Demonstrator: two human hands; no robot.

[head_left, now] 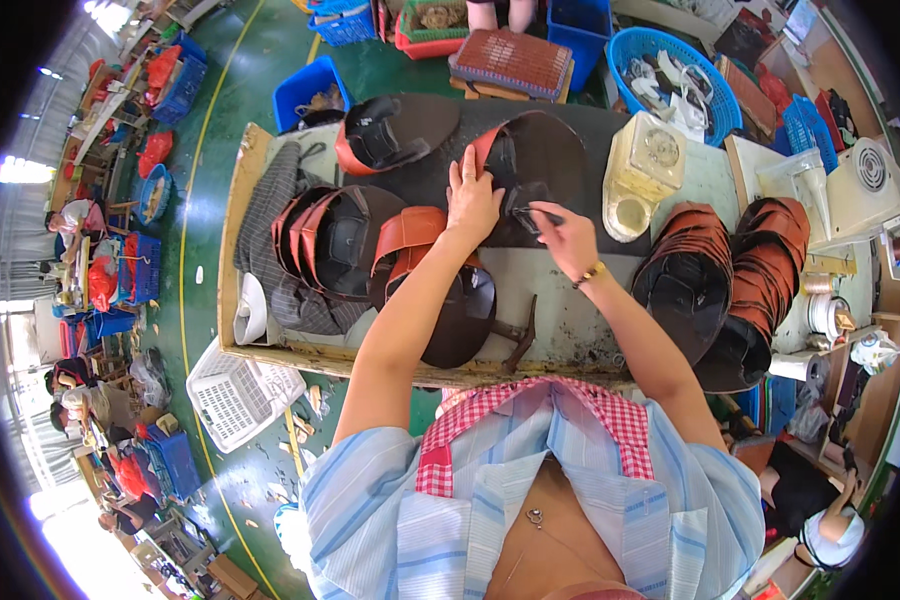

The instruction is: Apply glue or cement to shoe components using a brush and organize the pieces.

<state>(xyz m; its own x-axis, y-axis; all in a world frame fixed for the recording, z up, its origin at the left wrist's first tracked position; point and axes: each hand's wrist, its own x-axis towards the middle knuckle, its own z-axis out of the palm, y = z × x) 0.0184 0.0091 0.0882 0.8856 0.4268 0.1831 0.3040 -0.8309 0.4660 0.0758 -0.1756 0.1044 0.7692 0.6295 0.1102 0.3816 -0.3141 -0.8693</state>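
Observation:
A dark sandal (555, 150) with a broad red-brown leather strap lies at the middle of the workbench. My left hand (473, 203) is on its near left side, fingers along the strap and thumb toward the black inner part, holding it. My right hand (568, 243) closes around a small dark tool (542, 214), its tip down at the sandal's black lining; the tool's exact kind is hard to make out. Another sandal (395, 135) rests just beyond my left hand. Nested sandals (340, 240) lie to the left, and more (460, 315) sit under my left forearm.
A hammer (522, 340) lies near the bench's front edge (300, 362). Right of my work stand a stained cream container (645, 170) and two stacks of sandals (685, 270). Grey checked cloth (280, 230) covers the bench's left end. A white basket (240, 395) stands on the floor.

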